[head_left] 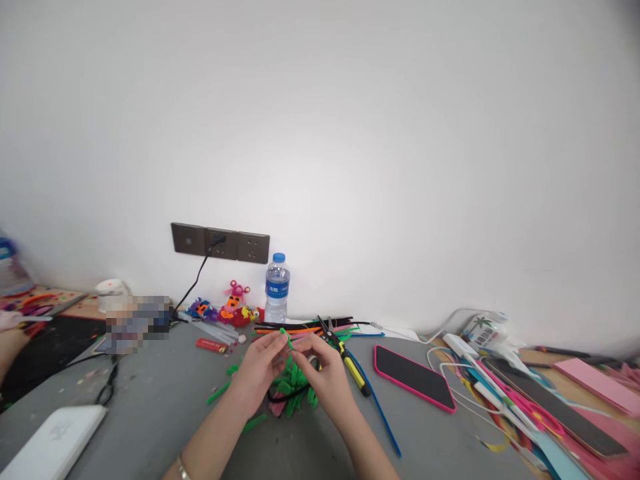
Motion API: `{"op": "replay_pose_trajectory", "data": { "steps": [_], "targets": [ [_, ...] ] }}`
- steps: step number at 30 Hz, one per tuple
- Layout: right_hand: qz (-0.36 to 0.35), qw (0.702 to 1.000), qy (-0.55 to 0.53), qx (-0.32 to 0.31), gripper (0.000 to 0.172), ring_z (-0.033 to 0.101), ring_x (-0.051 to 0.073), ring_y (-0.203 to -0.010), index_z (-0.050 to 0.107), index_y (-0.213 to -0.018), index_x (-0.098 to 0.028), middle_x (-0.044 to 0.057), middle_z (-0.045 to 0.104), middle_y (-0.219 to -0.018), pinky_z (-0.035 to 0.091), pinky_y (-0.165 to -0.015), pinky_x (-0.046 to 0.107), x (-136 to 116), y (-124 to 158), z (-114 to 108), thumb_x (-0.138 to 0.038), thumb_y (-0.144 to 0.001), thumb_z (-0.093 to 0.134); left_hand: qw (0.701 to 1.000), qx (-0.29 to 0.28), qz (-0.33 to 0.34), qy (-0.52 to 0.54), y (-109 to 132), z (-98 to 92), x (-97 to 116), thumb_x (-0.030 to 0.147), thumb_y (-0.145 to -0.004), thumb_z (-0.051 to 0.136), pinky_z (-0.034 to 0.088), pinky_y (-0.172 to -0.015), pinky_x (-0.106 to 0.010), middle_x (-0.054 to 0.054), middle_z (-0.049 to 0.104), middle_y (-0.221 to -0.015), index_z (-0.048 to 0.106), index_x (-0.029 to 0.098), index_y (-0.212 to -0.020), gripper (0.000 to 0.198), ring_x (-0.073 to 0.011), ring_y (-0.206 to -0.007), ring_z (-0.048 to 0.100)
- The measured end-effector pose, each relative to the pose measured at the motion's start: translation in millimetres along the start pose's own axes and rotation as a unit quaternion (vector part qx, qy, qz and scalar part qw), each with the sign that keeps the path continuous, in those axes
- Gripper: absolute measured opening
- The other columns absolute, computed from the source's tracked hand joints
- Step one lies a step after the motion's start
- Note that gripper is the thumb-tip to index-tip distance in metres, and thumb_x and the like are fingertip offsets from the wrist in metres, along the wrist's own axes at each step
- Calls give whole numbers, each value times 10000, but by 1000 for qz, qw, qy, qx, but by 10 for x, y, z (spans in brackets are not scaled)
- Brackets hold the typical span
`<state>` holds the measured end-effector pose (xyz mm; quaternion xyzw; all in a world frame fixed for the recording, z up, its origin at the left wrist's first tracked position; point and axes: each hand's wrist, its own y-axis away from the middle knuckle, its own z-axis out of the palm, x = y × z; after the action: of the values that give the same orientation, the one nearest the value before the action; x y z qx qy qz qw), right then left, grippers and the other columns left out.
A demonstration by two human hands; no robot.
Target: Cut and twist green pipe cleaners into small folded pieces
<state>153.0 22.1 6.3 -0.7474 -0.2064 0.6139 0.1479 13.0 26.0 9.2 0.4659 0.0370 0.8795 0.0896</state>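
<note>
Between my two hands is a short green pipe cleaner (287, 337), its upper end poking out above the fingers. My left hand (260, 367) pinches it near the thumb and forefinger. From the other side, my right hand (320, 367) closes thumb and fingertips on the same piece. Below them lies a pile of green pipe cleaner pieces (295, 385), partly hidden by the hands, with a black strand across it. Yellow-and-black pliers (353, 367) rest just right of my right hand, beside a long blue pipe cleaner (377, 400).
A pink-cased phone (415, 377) lies to the right, near cables, pink scissors (535, 413) and paper strips. At the back stand a water bottle (277, 290) and small pipe-cleaner figures (233, 307). A red lighter (211, 345) and white power bank (57, 443) are left. Another person's hand (10, 327) shows far left.
</note>
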Motion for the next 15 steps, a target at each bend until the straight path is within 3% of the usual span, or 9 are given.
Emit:
{"op": "replay_pose_trajectory", "data": {
  "steps": [15],
  "targets": [
    [1, 1000, -2, -7, 123, 555, 175, -679, 630, -730, -194, 27, 625, -725, 433, -627, 280, -3, 6, 5, -246, -837, 599, 999, -26, -25, 25, -11, -32, -15, 354, -621, 853, 405, -526, -170, 34, 593, -635, 692, 147, -700, 274, -76, -587, 527]
  ]
}}
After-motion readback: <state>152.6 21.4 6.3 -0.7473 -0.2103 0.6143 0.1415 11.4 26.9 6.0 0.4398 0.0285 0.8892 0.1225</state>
